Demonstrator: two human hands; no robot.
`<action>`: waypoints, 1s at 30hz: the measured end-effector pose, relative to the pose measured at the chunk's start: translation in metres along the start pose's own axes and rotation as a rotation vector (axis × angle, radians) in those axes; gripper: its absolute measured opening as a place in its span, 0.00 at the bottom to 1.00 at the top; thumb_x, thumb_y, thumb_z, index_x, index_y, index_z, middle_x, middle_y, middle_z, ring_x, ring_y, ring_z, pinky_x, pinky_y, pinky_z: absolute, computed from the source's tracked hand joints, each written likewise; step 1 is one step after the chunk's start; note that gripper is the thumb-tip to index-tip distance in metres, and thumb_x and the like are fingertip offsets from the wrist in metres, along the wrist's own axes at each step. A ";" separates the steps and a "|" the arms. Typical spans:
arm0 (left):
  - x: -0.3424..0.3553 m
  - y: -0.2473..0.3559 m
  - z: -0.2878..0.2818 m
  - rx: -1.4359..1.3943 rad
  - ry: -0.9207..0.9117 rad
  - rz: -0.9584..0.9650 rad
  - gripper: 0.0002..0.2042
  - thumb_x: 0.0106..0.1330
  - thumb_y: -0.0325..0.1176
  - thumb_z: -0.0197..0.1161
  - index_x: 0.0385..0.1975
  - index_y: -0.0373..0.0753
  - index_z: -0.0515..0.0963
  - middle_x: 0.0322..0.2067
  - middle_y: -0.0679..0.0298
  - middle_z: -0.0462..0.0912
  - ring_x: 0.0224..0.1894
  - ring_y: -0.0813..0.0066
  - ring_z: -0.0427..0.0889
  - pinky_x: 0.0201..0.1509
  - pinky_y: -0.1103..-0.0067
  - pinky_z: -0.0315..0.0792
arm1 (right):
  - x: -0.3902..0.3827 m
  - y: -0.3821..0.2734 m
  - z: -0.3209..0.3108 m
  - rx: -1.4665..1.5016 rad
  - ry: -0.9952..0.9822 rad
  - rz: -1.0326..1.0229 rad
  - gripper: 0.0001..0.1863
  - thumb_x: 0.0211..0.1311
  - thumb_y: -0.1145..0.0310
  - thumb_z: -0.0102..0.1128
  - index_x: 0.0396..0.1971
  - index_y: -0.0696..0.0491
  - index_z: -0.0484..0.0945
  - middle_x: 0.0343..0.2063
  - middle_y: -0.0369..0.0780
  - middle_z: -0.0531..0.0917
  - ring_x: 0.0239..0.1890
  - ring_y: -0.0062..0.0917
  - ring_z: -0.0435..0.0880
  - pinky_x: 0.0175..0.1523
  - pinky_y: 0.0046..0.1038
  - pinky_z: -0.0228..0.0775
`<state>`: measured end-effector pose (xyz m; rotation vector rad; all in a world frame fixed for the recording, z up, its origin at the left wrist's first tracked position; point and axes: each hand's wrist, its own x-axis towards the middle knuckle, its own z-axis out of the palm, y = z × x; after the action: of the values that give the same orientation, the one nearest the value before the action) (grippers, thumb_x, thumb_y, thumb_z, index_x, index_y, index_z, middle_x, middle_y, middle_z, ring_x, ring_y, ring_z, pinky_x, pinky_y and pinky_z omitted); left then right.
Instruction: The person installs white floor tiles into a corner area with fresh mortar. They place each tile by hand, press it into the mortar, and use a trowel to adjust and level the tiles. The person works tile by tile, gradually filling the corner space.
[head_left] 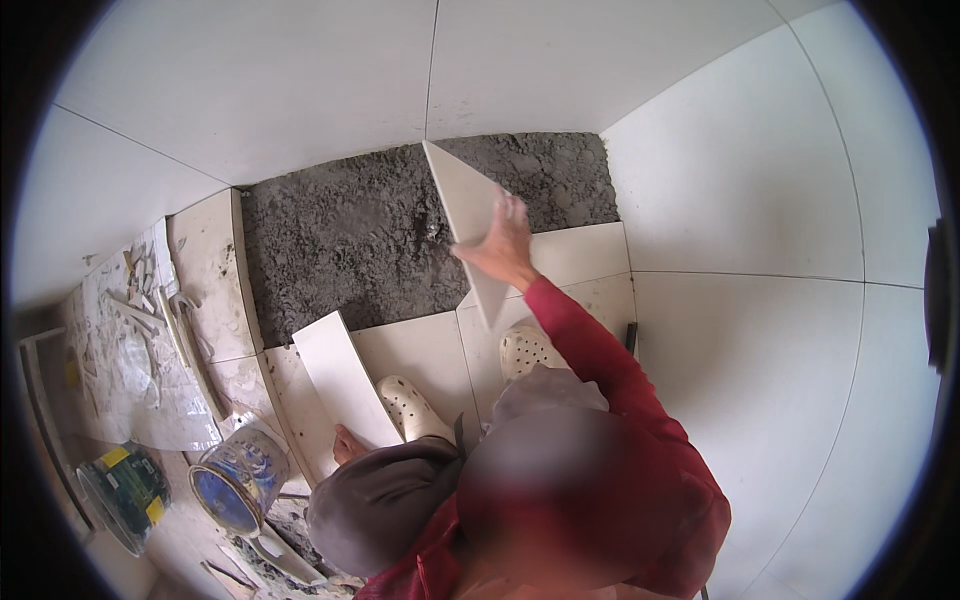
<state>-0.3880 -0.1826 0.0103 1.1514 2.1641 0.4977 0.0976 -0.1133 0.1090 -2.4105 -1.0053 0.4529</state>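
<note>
My right hand [501,245] grips a pale cut floor tile [462,192], thumb on one side and fingers on the other. That tile tapers to a point at its far end and is held tilted over a bed of wet grey mortar [340,230]. Lower left, my left hand [348,446] is at the near end of a long white tile strip [345,375], its fingers closed at the strip's edge; my leg partly hides this hand. The strip's far end reaches the mortar's near edge.
Laid tiles [410,350] border the mortar's near side, under my clogs [408,405]. Large tiled walls [740,190] rise behind and right. At left are a paint-stained bucket [240,480], a dark green bucket [125,490] and a ledge with tile scraps [140,315].
</note>
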 end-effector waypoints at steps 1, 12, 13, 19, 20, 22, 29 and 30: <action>0.001 0.001 0.000 0.007 0.003 0.003 0.35 0.77 0.61 0.44 0.32 0.30 0.82 0.30 0.40 0.83 0.35 0.39 0.81 0.43 0.54 0.72 | -0.010 0.005 -0.016 -0.009 -0.030 -0.012 0.68 0.37 0.49 0.81 0.76 0.55 0.45 0.67 0.55 0.56 0.70 0.54 0.56 0.68 0.57 0.56; 0.006 0.009 -0.006 0.079 -0.025 0.016 0.34 0.77 0.61 0.44 0.32 0.32 0.82 0.30 0.40 0.84 0.36 0.38 0.82 0.43 0.52 0.73 | -0.127 0.089 -0.110 0.077 -0.102 0.044 0.65 0.38 0.56 0.80 0.74 0.58 0.48 0.66 0.57 0.59 0.70 0.51 0.59 0.73 0.46 0.57; 0.007 0.010 -0.007 0.091 -0.028 0.021 0.34 0.77 0.61 0.44 0.32 0.32 0.82 0.30 0.40 0.84 0.36 0.38 0.82 0.43 0.52 0.73 | -0.134 0.096 -0.110 0.075 -0.102 0.040 0.65 0.37 0.56 0.80 0.74 0.58 0.48 0.66 0.57 0.59 0.70 0.51 0.60 0.73 0.45 0.57; 0.012 0.014 -0.012 0.158 -0.062 0.049 0.33 0.77 0.61 0.44 0.32 0.33 0.81 0.31 0.40 0.84 0.37 0.38 0.82 0.43 0.51 0.73 | -0.175 0.112 -0.095 0.087 -0.151 0.106 0.66 0.35 0.52 0.81 0.74 0.56 0.50 0.65 0.58 0.59 0.69 0.54 0.60 0.71 0.49 0.58; 0.013 0.016 -0.011 0.167 -0.067 0.055 0.33 0.77 0.61 0.44 0.32 0.33 0.81 0.31 0.40 0.84 0.37 0.38 0.82 0.43 0.51 0.73 | -0.179 0.114 -0.091 0.094 -0.161 0.117 0.66 0.35 0.52 0.80 0.75 0.55 0.51 0.65 0.59 0.59 0.69 0.55 0.61 0.71 0.51 0.58; 0.014 0.018 -0.013 0.188 -0.086 0.068 0.33 0.77 0.61 0.44 0.32 0.33 0.81 0.31 0.40 0.84 0.37 0.38 0.82 0.43 0.51 0.73 | -0.187 0.126 -0.081 0.122 -0.194 0.097 0.66 0.34 0.50 0.81 0.74 0.55 0.51 0.65 0.59 0.59 0.69 0.55 0.61 0.70 0.51 0.59; 0.028 0.026 -0.021 0.338 -0.191 0.118 0.32 0.77 0.61 0.44 0.32 0.34 0.81 0.32 0.40 0.84 0.38 0.37 0.83 0.43 0.50 0.74 | -0.191 0.128 -0.072 0.152 -0.270 0.028 0.66 0.35 0.41 0.81 0.74 0.54 0.55 0.65 0.57 0.62 0.68 0.54 0.63 0.69 0.51 0.59; 0.032 0.029 -0.023 0.384 -0.215 0.134 0.32 0.77 0.61 0.44 0.32 0.34 0.81 0.32 0.40 0.84 0.38 0.37 0.83 0.43 0.49 0.74 | -0.190 0.127 -0.074 0.153 -0.288 0.009 0.66 0.35 0.43 0.82 0.74 0.53 0.55 0.65 0.56 0.62 0.68 0.53 0.63 0.70 0.51 0.59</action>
<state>-0.4002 -0.1408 0.0328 1.4879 2.0532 0.0057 0.0767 -0.3525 0.1220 -2.2555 -1.0362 0.8668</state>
